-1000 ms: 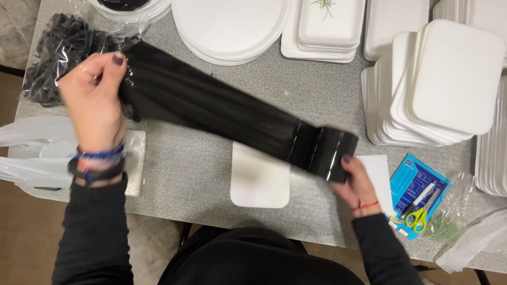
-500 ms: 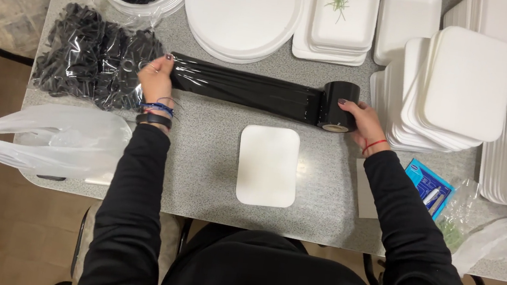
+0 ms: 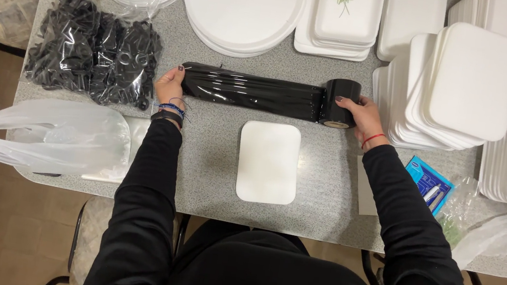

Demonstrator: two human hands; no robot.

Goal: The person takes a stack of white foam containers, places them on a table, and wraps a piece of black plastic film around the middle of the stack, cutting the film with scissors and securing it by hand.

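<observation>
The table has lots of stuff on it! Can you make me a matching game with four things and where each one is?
Things:
1. black roll
2. white tray
3. blue packet
4. bag of black pieces

Places:
A. far left of the table
B. in the right hand
C. in front of the person, under the stretched black film
D. beside the right sleeve

Pairs: 1-B, 2-C, 3-D, 4-A

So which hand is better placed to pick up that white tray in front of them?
Probably neither yet: the left hand pins the black film's end and the right hand grips the roll. Both sit about equally far from the tray.
</observation>
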